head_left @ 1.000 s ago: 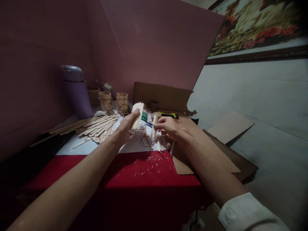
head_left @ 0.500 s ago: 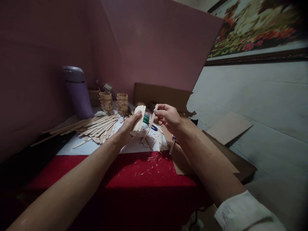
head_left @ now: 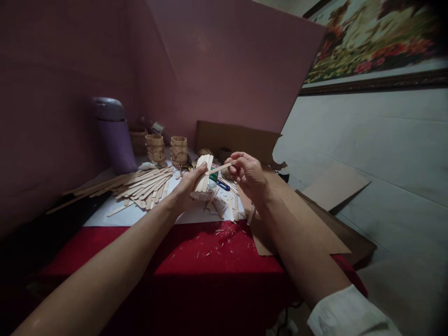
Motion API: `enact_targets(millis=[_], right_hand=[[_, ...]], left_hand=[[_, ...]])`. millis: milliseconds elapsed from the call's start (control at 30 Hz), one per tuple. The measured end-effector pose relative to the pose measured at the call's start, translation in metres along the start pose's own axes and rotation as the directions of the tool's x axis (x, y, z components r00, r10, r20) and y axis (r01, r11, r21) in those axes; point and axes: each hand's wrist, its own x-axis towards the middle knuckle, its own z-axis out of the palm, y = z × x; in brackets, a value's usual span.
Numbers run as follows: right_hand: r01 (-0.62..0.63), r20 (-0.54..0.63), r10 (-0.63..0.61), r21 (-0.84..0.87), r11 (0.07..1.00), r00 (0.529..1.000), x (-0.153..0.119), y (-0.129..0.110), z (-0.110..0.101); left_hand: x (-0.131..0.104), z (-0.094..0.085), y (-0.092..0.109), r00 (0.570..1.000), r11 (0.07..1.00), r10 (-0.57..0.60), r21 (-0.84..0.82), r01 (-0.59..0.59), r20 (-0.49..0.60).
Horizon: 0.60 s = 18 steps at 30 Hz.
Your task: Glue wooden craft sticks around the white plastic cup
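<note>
My left hand is closed around a clear plastic bottle with a green and red label. Several wooden craft sticks stand side by side along the bottle's near face, under my left thumb. Between thumb and fingers my right hand pinches a single craft stick. It points leftward, and its far end is at the bottle, close to the upright sticks; whether it touches them I cannot tell. The lower part of the bottle and my left fingers behind it are hidden.
A pile of craft sticks spreads on white paper at left. Two stick-covered cups and a purple flask stand behind. A blue cutter lies beyond the hands. Cardboard lies under my right forearm; shavings litter the red cloth.
The single stick in my right hand has swung from nearly upright to nearly level, its end now at the bottle. My left hand and the bottle have barely shifted.
</note>
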Motion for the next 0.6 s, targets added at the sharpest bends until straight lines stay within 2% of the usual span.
enact_targets(millis=[133,333,600], right_hand=[[-0.022,0.01,0.022,0.006,1.0,1.0,-0.0018,-0.0061,-0.0032],[-0.109,0.065,0.101,0.132,0.985,0.993,-0.0057,-0.0105,-0.0013],[-0.09,0.05,0.086,0.099,0.991,0.995,-0.0035,-0.006,-0.0057]], left_hand=[[-0.0001,-0.0006,0.0002,0.996,0.999,-0.026,0.029,0.029,-0.082],[-0.0019,0.0022,0.0022,0.994,1.0,-0.011,0.024,0.014,-0.113],[-0.0017,0.0015,0.0013,0.993,0.999,-0.015,0.027,0.018,-0.118]])
